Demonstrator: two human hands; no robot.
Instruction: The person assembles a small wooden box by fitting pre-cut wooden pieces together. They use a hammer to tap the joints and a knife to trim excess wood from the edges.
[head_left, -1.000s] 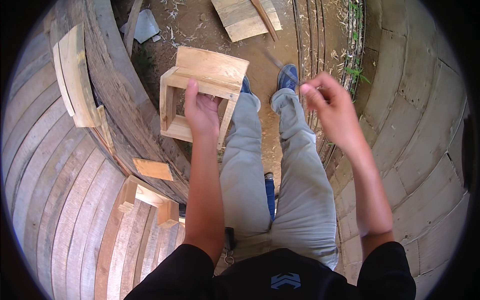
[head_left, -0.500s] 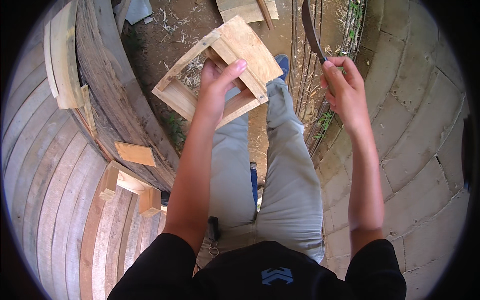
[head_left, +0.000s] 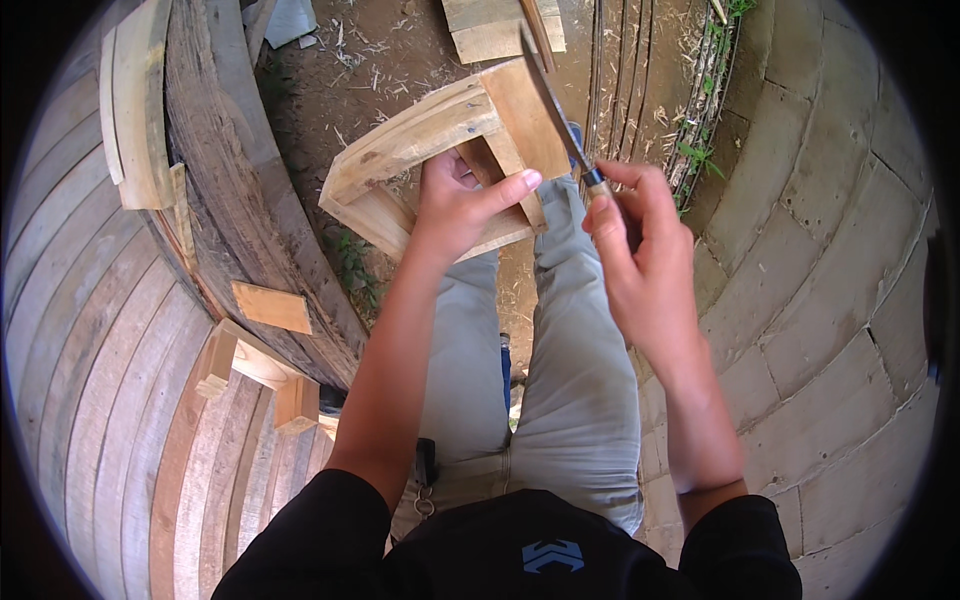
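My left hand (head_left: pixel 462 205) grips a small open wooden box frame (head_left: pixel 440 150) of light planks, held up in front of me above my knees. My thumb lies across its inner board. My right hand (head_left: pixel 640 250) is closed around the handle of a long knife (head_left: pixel 552 95). The dark blade points up and away and lies against the right side of the wooden frame. Both hands are close together, over my grey trousers (head_left: pixel 560 380).
A large round wooden spool (head_left: pixel 110 330) of curved planks stands at my left, with small wood offcuts (head_left: pixel 270 305) on it. A block wall (head_left: pixel 830 300) rises at my right. Loose boards (head_left: pixel 490 25) and shavings lie on the dirt ground ahead.
My left hand has raised and tilted the wooden frame toward me. My right hand, empty a second ago, now holds the knife and has brought its blade to the frame.
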